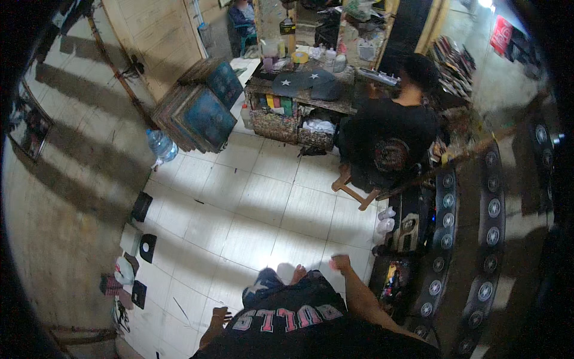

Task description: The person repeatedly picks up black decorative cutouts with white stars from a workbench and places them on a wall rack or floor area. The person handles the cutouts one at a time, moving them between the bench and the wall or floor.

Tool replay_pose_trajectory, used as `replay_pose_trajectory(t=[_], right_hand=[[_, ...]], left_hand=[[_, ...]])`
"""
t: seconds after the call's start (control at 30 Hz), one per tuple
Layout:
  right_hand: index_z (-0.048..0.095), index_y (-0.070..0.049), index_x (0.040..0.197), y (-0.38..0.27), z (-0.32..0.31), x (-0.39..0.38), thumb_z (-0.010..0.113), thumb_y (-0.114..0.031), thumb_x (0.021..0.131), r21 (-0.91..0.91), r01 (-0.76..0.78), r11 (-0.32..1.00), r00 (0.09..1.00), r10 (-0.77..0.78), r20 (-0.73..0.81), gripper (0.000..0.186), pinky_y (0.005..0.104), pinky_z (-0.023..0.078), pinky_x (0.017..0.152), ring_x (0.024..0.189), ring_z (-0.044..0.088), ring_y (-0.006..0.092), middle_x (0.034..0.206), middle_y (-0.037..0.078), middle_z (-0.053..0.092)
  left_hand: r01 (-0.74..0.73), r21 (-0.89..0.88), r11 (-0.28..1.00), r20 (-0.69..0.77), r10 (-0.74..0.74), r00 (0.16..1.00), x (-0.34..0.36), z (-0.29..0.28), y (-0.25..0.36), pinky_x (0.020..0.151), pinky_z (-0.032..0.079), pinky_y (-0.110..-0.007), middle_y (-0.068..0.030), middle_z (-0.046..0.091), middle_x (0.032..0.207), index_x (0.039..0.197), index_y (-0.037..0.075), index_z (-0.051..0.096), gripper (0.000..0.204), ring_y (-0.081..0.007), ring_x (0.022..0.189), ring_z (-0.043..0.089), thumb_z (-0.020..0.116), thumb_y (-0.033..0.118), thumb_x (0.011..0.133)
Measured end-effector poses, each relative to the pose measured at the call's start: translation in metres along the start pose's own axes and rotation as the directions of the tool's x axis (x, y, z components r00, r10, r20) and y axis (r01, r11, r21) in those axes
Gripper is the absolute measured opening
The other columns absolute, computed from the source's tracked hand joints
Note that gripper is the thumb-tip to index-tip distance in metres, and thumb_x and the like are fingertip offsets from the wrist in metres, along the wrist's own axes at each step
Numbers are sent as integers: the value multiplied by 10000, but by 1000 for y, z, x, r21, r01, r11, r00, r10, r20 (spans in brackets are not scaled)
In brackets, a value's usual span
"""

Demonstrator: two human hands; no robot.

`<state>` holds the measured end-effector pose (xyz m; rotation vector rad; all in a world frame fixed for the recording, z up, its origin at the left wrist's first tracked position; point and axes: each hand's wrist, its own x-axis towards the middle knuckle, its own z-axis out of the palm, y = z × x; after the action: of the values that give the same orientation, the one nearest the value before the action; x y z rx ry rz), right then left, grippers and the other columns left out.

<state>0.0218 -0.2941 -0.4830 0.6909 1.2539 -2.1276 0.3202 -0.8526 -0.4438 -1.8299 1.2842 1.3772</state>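
My left hand (pixel 220 315) hangs low by my dark shirt, its fingers loosely bent and apart, holding nothing that I can see. My right hand (pixel 340 263) is out over the white tiled floor (pixel 257 197), fingers curled in; whether anything small is inside is hidden. It is nearest to pale bottles (pixel 385 221) standing at the floor's right side, beside a lit screen (pixel 393 278) on a dark surface. Below me show my patterned shorts and a bare foot (pixel 299 273).
A co-worker (pixel 388 140) sits on a wooden stool (pixel 359 197) at a cluttered bench (pixel 278 84); another person sits farther back. Stacked blue screen frames (pixel 203 119) and a water jug (pixel 161 147) stand left, dark pieces along the left wall. Rows of printed strips (pixel 493 221) lie right.
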Motion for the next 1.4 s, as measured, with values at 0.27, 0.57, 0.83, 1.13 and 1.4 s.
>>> replay_pose_trajectory(t=[0.27,0.57,0.83,1.13,1.4], right_hand=[[582,-5,881,-238,131,162,521,-194,893,-246,147,958,976,-181,-120,199,371,566,625,668,643,224,838,117,649],[613,31,799,-257,152,339,593,-193,836,85,-78,993,994,84,-68,228,351,493,509,591,611,273,709,154,625],[465,-103,628,-458,257,552,486,-165,831,132,52,990,998,-46,-48,214,299,389,533,621,509,183,621,62,470],[513,-56,798,-746,296,767,516,-66,854,304,293,906,881,-133,-453,57,313,429,464,558,526,211,684,99,562],[625,-40,818,-834,299,833,602,-152,839,261,317,912,766,-83,-638,116,314,420,452,529,533,187,696,78,589]], left_hand=[[-263,25,965,319,241,916,-11,90,212,589,522,-416,-133,662,973,1070,83,576,283,-304,795,659,581,266,854],[-449,-262,854,400,519,755,10,192,635,629,543,-356,-158,657,1017,1110,26,544,250,-280,842,667,509,170,909],[-694,-154,703,241,708,664,-125,274,857,605,510,-288,-141,669,958,1108,-16,553,292,-222,779,666,551,194,905],[-361,421,832,207,299,932,-92,250,821,661,534,-353,-105,666,995,1076,40,610,342,-246,802,660,631,256,811],[-271,709,651,140,246,959,-139,255,838,675,534,-393,-121,662,1004,1094,64,600,377,-279,817,655,619,324,821]])
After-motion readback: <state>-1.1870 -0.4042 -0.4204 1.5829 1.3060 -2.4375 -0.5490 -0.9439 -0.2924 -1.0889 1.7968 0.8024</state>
